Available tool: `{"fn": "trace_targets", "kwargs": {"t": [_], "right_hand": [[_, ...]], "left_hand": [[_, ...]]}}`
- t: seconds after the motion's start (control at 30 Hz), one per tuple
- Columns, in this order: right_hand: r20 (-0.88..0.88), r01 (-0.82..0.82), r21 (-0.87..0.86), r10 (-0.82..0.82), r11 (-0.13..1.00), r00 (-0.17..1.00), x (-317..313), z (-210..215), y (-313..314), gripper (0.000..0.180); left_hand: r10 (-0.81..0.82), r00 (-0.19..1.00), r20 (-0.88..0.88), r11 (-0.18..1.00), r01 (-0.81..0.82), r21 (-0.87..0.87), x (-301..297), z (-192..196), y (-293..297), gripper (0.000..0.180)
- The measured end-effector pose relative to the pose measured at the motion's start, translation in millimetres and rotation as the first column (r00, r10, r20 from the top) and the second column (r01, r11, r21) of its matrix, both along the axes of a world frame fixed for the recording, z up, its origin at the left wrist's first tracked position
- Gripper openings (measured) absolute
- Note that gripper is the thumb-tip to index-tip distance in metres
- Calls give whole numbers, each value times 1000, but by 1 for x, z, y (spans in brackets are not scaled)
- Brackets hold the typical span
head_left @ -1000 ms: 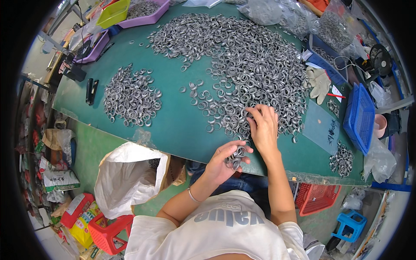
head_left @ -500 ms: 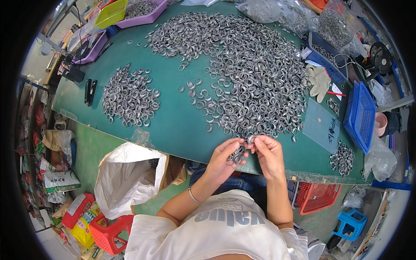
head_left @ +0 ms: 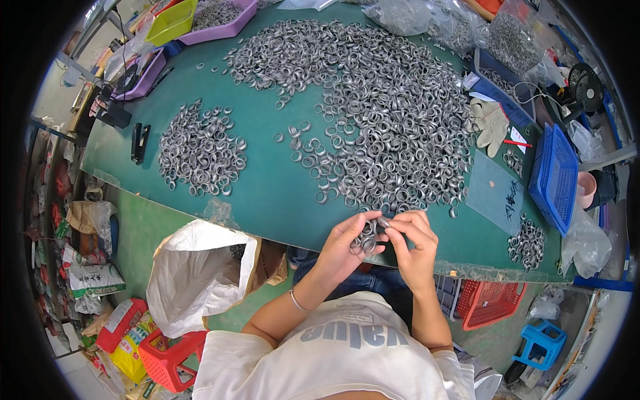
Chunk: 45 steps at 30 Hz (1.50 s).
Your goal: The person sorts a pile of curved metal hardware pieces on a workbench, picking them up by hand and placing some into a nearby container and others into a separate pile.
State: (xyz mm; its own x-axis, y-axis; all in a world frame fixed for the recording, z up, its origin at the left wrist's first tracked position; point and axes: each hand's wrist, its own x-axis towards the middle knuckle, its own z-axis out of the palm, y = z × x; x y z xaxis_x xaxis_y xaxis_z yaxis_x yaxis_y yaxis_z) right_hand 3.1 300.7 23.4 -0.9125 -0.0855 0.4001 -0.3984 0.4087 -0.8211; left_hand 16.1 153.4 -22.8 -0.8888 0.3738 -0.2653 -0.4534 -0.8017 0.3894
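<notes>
Green table (head_left: pixel 267 193), left hand (head_left: pixel 347 243) cupping ring stack (head_left: pixel 365 237), right hand (head_left: pixel 413 243) fingers pinching one ring, partly hidden

The left hand (head_left: pixel 347 243) covered most of the small stack of grey metal rings (head_left: pixel 366 235) it held; their count was unreadable. The purple plastic tray (head_left: pixel 223 17) was cut off at the top edge.
</notes>
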Motion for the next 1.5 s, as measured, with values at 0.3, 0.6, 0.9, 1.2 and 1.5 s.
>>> {"fn": "trace_targets", "kwargs": {"t": [0.3,0.6,0.9,1.2,1.5], "right_hand": [[-133,50,236,-18,970,991,3,5,-2,16],[-139,23,402,36,915,990,5,17,1,32],[192,-343,358,291,869,937,-7,25,13,36],[81,-280,-63,285,958,955,-9,9,12,29],[1,478,3,-478,878,878,7,7,121,22]], "left_hand": [[-18,1000,-9,999,18,-38,0,8,-1,34],[-35,999,19,998,36,-46,-1,10,2,35],[-104,994,26,991,106,-78,3,11,-1,37],[-180,983,22,972,174,158,-4,1,1,33],[-158,973,166,972,123,202,-2,-2,7,24]]}}
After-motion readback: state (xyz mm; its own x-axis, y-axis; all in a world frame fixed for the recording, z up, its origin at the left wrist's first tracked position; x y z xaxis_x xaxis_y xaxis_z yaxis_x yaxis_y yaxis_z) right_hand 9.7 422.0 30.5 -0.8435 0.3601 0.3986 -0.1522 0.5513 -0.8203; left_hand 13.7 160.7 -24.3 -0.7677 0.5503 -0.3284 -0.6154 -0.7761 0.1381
